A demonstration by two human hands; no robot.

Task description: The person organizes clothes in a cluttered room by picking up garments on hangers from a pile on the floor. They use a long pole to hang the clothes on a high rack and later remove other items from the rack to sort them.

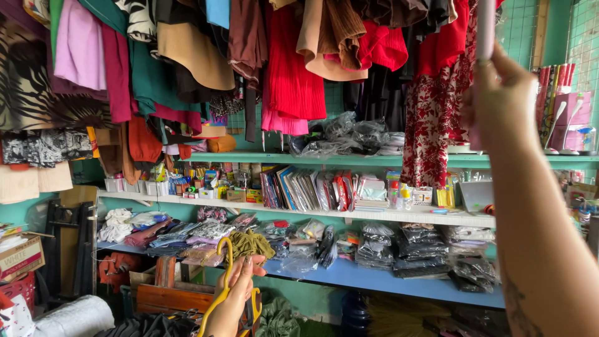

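My right hand (502,93) is raised at the upper right, closed around a pale pink rod (486,25) that runs up out of view. It is close to a hanging red floral garment (433,118). Low in the middle, my left hand (236,293) grips yellow-handled scissors (222,274); one handle loop sticks up above the fingers and the blades are hidden below the frame edge. A row of hanging clothes (293,62) in red, pink, tan and green fills the top.
Green and blue shelves (374,274) carry folded cloth, bagged garments, books and small bottles. A wooden crate (171,293) sits below at left, a cardboard box (19,256) at far left, and rolled paper tubes (555,87) stand at far right.
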